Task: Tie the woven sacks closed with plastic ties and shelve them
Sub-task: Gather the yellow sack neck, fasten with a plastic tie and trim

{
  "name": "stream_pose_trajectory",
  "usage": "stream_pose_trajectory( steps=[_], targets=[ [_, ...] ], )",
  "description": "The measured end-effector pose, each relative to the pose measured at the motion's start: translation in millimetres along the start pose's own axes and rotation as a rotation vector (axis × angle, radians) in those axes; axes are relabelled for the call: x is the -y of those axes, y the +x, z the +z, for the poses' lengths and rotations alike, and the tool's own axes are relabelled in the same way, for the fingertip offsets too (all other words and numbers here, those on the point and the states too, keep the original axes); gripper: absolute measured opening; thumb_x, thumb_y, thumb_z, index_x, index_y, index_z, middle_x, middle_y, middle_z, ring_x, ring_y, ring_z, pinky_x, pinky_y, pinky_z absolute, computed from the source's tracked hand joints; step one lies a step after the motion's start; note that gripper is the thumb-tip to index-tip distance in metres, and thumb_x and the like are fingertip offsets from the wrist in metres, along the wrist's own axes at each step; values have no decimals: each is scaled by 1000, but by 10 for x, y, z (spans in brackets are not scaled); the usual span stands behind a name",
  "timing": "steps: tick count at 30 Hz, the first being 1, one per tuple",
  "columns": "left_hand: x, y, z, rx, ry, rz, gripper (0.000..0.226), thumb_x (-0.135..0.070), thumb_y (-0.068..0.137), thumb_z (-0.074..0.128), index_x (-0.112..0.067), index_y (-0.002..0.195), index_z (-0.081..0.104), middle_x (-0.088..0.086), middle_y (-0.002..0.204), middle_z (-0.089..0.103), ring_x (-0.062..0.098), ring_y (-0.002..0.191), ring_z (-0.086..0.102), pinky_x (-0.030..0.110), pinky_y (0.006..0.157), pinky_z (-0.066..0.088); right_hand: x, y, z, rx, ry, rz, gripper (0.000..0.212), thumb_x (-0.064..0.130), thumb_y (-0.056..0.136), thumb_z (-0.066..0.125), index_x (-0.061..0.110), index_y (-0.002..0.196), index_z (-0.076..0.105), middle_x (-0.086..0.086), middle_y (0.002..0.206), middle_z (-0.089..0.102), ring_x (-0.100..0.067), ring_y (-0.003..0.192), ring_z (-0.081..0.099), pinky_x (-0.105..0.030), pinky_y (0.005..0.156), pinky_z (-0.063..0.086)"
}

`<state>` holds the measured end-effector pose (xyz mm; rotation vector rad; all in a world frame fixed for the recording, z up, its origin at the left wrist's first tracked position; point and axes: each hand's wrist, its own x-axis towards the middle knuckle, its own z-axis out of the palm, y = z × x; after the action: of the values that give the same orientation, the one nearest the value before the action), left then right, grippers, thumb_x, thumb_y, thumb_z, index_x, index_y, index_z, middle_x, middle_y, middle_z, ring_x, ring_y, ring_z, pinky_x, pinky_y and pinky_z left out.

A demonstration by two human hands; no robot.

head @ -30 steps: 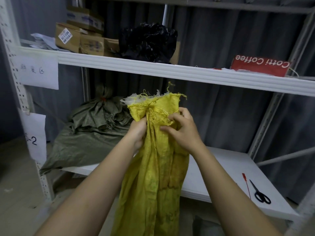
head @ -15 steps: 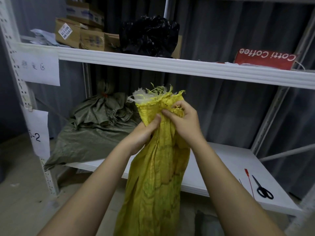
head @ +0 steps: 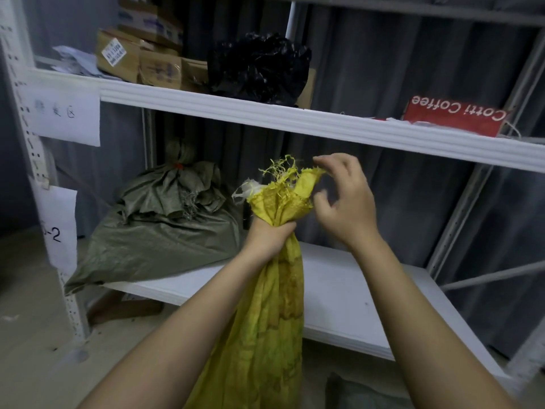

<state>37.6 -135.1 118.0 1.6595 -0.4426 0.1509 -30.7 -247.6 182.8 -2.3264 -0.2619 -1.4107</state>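
A yellow woven sack (head: 265,320) hangs in front of me, its frayed mouth bunched into a neck. My left hand (head: 269,236) is clenched around that neck just below the frayed top. My right hand (head: 345,202) hovers beside the mouth, fingers spread and curled, its fingertips at the sack's upper right edge. A green woven sack (head: 159,228), tied at its top with a red tie, lies on the left of the lower white shelf (head: 368,293). No loose tie shows in this view.
The upper white shelf (head: 324,125) carries cardboard boxes (head: 138,54), a black plastic bag (head: 259,66) and a red Cotti Coffee bag (head: 454,113). A perforated upright (head: 35,172) with paper labels stands at left. Grey curtain hangs behind. Something dark green (head: 354,391) lies on the floor.
My left hand has closed fully around the sack's neck, bunching it tighter. My right hand has let go and opened beside the mouth. The view shifted, so scissors and red tie left the frame.
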Motion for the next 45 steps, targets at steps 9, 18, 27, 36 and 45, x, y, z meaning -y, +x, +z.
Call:
stream_pose_trajectory(
  steps=[9, 18, 27, 36, 45],
  targets=[
    [-105, 101, 51, 460, 165, 123, 67, -7, 77, 63, -13, 138, 38, 5, 129, 50, 20, 119, 50, 38, 100, 45, -181, 77, 36, 676, -938, -651, 85, 23, 64, 77, 28, 140, 39, -15, 155, 20, -36, 144, 15, -53, 115, 10],
    [559, -99, -14, 400, 136, -146, 133, -75, 32, 80, -42, 142, 12, -5, 143, 40, 17, 130, 42, 45, 109, 36, -114, 205, 201, 673, -918, -525, 28, 8, 69, 71, 14, 95, 63, -10, 93, 60, -32, 85, 62, -45, 84, 48],
    [498, -297, 533, -93, 137, -211, 72, -51, 70, 70, -17, 130, 49, 5, 133, 54, 25, 132, 40, 45, 117, 14, 291, 175, 216, 693, -871, -531, 26, 3, 88, 48, 12, 112, 50, -10, 113, 46, -31, 100, 52, -34, 61, 31],
    [568, -125, 235, 197, 633, 84, 27, -24, 87, 51, -12, 110, 45, 10, 105, 63, 33, 96, 59, 39, 73, 48, -769, -569, 9, 701, -802, 114, 56, 33, 71, 74, 15, 118, 50, -19, 125, 46, -40, 115, 46, -61, 99, 35],
    [661, -101, 299, 291, 1113, 262, 50, -17, 84, 57, -7, 128, 37, 9, 108, 65, 30, 98, 62, 34, 68, 39, -351, -995, 358, 721, -634, -49, 127, 59, 64, 74, 21, 149, -14, -4, 157, 12, -26, 146, 4, -54, 114, -6]
  ],
)
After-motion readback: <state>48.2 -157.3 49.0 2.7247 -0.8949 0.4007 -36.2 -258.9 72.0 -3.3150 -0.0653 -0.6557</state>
